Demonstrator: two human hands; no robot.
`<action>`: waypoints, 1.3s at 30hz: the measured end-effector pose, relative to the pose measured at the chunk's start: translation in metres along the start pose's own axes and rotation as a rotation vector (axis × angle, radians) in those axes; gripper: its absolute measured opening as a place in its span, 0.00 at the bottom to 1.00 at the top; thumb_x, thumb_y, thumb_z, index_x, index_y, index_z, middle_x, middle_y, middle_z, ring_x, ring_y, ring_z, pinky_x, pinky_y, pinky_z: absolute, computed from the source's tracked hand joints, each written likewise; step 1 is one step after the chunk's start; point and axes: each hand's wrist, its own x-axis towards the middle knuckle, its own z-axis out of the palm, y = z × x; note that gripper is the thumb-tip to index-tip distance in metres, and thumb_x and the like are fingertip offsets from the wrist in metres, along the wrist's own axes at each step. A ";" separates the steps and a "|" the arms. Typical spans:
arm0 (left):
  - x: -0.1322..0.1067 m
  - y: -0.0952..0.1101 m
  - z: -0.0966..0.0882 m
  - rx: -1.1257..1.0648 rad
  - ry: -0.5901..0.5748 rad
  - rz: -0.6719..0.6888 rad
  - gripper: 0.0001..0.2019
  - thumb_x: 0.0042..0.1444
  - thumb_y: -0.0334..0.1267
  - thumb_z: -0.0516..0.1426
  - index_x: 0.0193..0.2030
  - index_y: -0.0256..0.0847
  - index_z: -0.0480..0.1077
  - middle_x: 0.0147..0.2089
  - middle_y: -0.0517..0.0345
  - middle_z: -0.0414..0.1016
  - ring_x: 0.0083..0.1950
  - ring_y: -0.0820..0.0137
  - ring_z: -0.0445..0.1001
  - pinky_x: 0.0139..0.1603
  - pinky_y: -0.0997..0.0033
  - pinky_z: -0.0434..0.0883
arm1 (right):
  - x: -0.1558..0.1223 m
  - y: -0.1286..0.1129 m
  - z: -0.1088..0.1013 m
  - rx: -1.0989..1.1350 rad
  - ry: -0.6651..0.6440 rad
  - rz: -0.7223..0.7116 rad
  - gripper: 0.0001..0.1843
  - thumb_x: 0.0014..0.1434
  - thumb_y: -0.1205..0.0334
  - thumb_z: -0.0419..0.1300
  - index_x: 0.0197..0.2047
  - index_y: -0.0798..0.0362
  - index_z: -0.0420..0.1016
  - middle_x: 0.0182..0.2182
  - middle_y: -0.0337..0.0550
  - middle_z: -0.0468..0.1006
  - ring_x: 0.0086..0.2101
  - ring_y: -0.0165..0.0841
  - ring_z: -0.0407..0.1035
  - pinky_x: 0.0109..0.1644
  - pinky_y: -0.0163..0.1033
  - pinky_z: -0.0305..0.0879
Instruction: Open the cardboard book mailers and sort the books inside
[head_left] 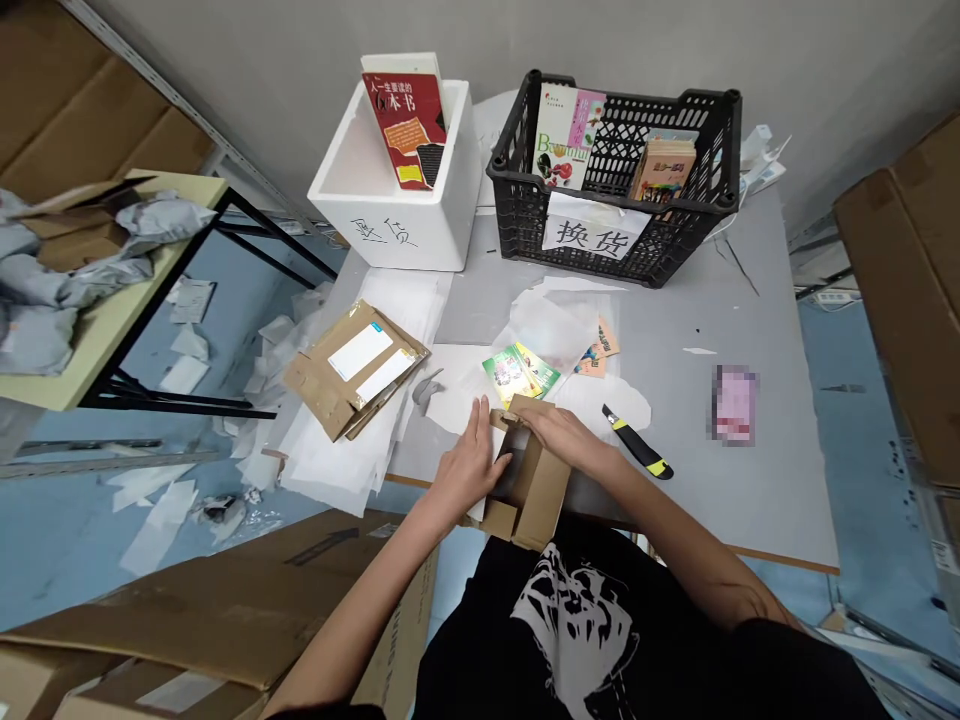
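A small cardboard box [541, 490] with raised flaps is held at the table's front edge, close to my body. My left hand [469, 467] grips its left side, fingers stretched along the white-labelled wall and thumb over the edge. At the box's far end, my right hand [561, 436] is closed on a flap, its fingertips partly hidden. Just beyond lie colourful green-and-yellow booklets [519, 372] on white paper. Orange booklets [596, 350] show partly under a translucent sheet. To the right of my right hand lies a black-and-yellow utility knife [639, 443].
A flattened cardboard mailer [358, 370] lies on paper sheets at left. At the back stand a white foam box [405, 235] with books and a black plastic crate [517, 225] with books. A blurred pink item [735, 405] is at right. Large cartons [247, 590] stand lower left.
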 end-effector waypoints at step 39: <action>0.083 0.014 0.044 -0.061 0.042 0.471 0.16 0.51 0.53 0.58 0.33 0.41 0.73 0.67 0.51 0.56 0.69 0.45 0.45 0.60 0.24 0.34 | -0.072 0.156 0.074 -0.397 0.235 0.671 0.22 0.59 0.72 0.44 0.56 0.62 0.63 0.46 0.61 0.70 0.46 0.46 0.64 0.42 0.45 0.66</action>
